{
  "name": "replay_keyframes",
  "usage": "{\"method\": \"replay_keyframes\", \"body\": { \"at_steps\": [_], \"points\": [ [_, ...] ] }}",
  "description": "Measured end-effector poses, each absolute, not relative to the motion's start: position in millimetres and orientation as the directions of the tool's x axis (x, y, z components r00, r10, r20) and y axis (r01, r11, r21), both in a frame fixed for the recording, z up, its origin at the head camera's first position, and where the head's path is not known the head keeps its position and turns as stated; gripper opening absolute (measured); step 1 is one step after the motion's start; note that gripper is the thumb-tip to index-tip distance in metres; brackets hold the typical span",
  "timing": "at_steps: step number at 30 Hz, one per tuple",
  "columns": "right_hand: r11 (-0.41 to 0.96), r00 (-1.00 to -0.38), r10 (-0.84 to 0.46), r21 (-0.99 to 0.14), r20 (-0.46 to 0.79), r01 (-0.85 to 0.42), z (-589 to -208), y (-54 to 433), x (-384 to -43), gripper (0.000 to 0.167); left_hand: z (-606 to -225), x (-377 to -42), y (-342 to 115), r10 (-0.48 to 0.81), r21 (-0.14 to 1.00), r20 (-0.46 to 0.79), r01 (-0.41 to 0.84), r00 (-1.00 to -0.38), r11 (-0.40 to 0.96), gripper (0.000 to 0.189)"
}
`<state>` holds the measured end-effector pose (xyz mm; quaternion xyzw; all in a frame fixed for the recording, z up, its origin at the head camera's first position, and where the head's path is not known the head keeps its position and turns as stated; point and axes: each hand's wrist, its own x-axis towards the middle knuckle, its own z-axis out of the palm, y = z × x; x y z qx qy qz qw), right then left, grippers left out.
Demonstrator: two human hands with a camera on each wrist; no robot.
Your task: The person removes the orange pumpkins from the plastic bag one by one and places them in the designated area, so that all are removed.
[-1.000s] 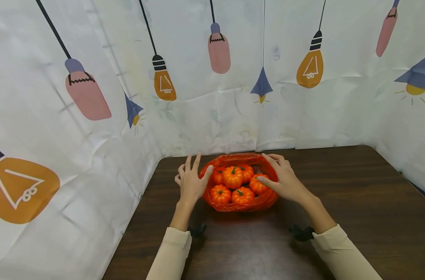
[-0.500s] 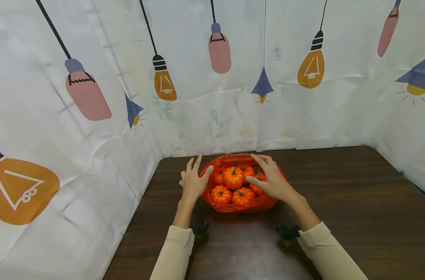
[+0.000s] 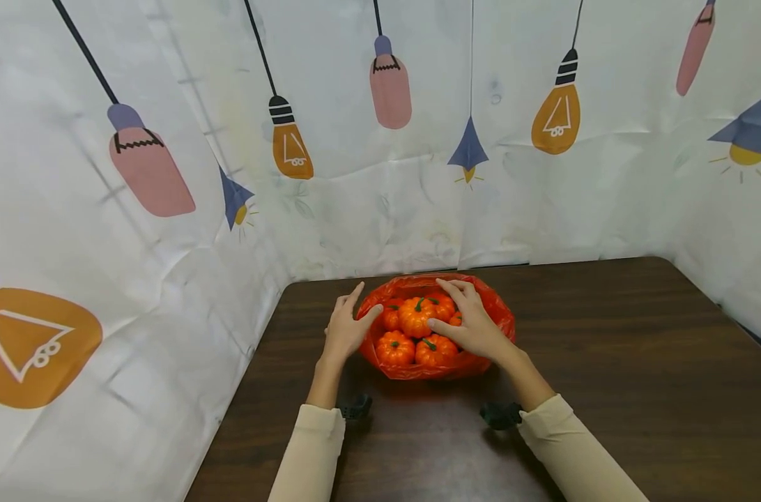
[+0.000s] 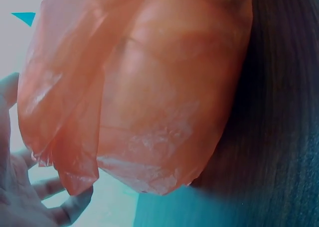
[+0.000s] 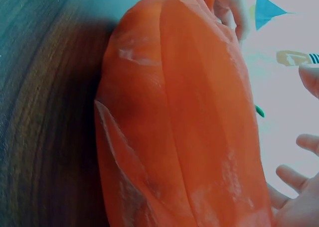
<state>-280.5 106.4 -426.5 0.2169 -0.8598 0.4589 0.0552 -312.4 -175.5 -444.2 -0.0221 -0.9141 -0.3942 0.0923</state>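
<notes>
A red plastic bag (image 3: 412, 373) lies wide at the mouth on the brown table, holding several small orange pumpkins (image 3: 395, 348) with green stems. At the bag's left rim is my left hand (image 3: 345, 332), thumb pointing inward and fingers spread; the left wrist view shows its fingertips right at the bag's lower edge. Over the right side of the mouth reaches my right hand (image 3: 474, 325), its fingers spread and its thumb overlapping the pumpkins at the middle. It covers most of the rightmost pumpkin. In the right wrist view the side of the bag (image 5: 209, 112) stands between camera and pumpkins.
The dark brown wooden table (image 3: 631, 362) extends right of the bag and toward me. A white sheet (image 3: 380, 209) printed with lamps hangs behind and to the left, right at the table's back edge. Dark wrist cameras (image 3: 501, 415) sit under both forearms.
My right hand has moved left, from the bag's right rim to over the pumpkins, hiding more of the rightmost one. My left hand has shifted only slightly. The bag stays in place.
</notes>
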Motion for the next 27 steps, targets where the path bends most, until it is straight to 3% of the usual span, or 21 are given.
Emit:
{"method": "replay_keyframes", "body": {
  "at_steps": [11, 27],
  "points": [
    [0.476, -0.917, -0.322, -0.797, 0.236, -0.372, -435, 94, -290, 0.086, -442, -313, -187, 0.009, 0.741, 0.205, 0.161, -0.979, 0.652, 0.056],
    [0.528, -0.938, -0.305, -0.791, 0.165, -0.31, -445, 88, -303, 0.091, -444, -316, -196, 0.086, 0.816, 0.1, 0.131, -0.991, 0.562, 0.053]
  ]
}}
